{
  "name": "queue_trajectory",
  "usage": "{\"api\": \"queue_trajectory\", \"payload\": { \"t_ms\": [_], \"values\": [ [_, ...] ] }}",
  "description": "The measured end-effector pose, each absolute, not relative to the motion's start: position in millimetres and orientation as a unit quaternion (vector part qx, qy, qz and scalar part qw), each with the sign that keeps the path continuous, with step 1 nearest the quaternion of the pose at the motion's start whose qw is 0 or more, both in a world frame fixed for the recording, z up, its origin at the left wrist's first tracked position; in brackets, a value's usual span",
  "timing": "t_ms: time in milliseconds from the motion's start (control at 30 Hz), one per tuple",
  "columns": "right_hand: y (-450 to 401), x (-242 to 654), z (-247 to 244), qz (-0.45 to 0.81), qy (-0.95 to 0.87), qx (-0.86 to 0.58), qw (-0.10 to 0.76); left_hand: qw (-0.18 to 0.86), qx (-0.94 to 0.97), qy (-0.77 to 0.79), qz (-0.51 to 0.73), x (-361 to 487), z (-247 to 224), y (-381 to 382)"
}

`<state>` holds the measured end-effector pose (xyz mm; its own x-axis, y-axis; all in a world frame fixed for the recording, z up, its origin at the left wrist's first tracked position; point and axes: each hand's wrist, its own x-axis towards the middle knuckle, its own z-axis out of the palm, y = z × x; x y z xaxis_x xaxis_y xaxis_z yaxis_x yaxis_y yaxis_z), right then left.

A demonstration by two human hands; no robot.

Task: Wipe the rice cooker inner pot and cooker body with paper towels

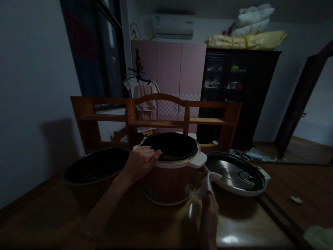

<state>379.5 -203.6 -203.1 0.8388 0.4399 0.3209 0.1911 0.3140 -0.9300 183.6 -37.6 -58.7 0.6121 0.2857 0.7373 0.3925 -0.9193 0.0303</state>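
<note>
A rice cooker body (168, 183) with a white rim and side handles stands upright on the table, its dark inside facing up. My left hand (143, 160) is closed over the left part of its rim. To the left sits a dark inner pot (92, 169), partly behind my left forearm. My right hand (210, 210) pinches a thin white cloth or tissue (206, 185) just right of the cooker. Beyond that cloth the round lid (229, 173) lies with its metal underside up. The fingertips of my right hand are partly covered by the cloth.
Behind the cooker a wooden shelf rack (157, 122) borders the glossy table (172, 226). A wall (25, 108) rises close on the left. On the right, a lower brown surface holds a small pale object (296, 200) and a light green bag or cloth (325, 240).
</note>
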Motion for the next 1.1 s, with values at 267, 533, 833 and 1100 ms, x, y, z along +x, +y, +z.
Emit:
{"api": "queue_trajectory", "payload": {
  "t_ms": [267,533,833,1100],
  "values": [
    [-178,333,-192,0.091,-0.391,-0.503,0.766,-0.099,-0.808,-0.212,-0.540,176,-84,-43],
    [-166,296,-202,0.007,-0.418,-0.551,0.722,-0.145,-0.694,-0.259,-0.656,204,-99,-36],
    [-142,249,-211,-0.066,-0.376,-0.625,0.681,-0.162,-0.696,-0.226,-0.662,200,-100,-31],
    [-118,236,-221,-0.101,-0.328,-0.649,0.679,-0.164,-0.727,-0.206,-0.635,190,-97,-28]
  ]
}}
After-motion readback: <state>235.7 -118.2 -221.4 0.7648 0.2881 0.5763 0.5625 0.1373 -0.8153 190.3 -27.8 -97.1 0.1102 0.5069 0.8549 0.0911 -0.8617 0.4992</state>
